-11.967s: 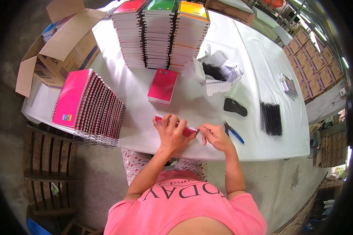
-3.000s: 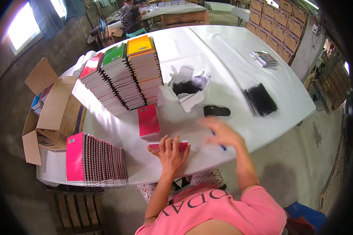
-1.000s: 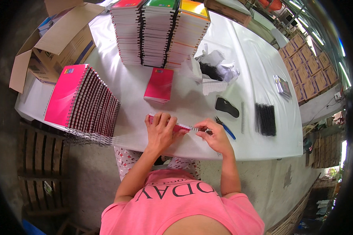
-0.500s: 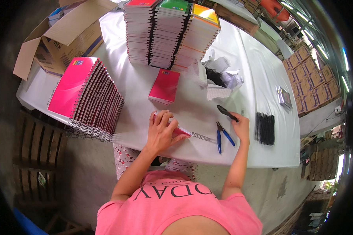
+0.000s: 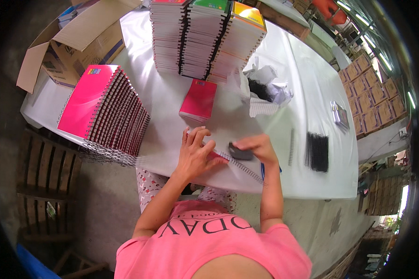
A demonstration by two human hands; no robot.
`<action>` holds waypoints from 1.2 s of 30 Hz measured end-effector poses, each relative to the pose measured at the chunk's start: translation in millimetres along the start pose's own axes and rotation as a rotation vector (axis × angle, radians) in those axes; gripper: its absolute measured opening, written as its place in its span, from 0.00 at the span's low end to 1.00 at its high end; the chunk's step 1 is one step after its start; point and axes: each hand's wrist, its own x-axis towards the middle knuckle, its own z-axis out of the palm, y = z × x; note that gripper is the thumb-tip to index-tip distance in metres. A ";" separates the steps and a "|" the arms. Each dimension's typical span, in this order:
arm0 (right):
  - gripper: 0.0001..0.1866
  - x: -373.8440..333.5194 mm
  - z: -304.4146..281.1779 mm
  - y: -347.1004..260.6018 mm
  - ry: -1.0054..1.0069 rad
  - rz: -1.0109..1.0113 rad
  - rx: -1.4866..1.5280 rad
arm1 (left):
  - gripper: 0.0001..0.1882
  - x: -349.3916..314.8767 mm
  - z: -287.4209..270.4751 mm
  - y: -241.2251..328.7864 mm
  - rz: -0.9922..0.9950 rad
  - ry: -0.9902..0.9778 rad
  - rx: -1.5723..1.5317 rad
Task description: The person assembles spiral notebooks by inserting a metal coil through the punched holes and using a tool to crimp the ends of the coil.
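My left hand (image 5: 194,154) is wrapped round a pink notebook (image 5: 212,154) standing on edge at the front of the table. A spiral wire coil (image 5: 246,171) trails from the notebook's right end. In my right hand (image 5: 260,148) is a dark hand tool (image 5: 240,151), close to the coil's notebook end; motion smears it, so its exact kind is unclear. Blue-handled pliers (image 5: 263,170) lie mostly hidden under my right wrist. Beyond my left hand rests a small stack of pink notebooks (image 5: 199,100).
Wire-bound pink notebooks (image 5: 89,102) are piled at left, before an open carton (image 5: 79,56). Tall notebook stacks (image 5: 202,42) stand at the back. White wrapping (image 5: 264,106) holds dark coils. Black coils (image 5: 317,151) lie at right, near a small silvery box (image 5: 340,115).
My right hand has swung left with the dark tool, from beside the pliers to the notebook's coil end. It now covers most of the pliers. My left hand keeps its hold.
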 end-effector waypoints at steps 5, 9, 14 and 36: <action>0.17 -0.4 9.4 -9.1 0.012 -0.087 0.068 | 0.27 5.3 -3.7 -1.4 -0.016 0.048 -0.061; 0.18 7.3 13.3 -20.7 -0.046 -0.305 0.140 | 0.29 8.5 -3.4 -3.6 -0.075 0.082 -0.102; 0.19 10.5 15.2 -19.8 -0.012 -0.217 -0.070 | 0.30 12.8 -0.8 -11.6 -0.084 0.079 -0.227; 0.16 36.3 39.5 -6.5 0.174 -0.116 0.079 | 0.51 7.2 28.0 -34.3 -0.203 0.114 -0.655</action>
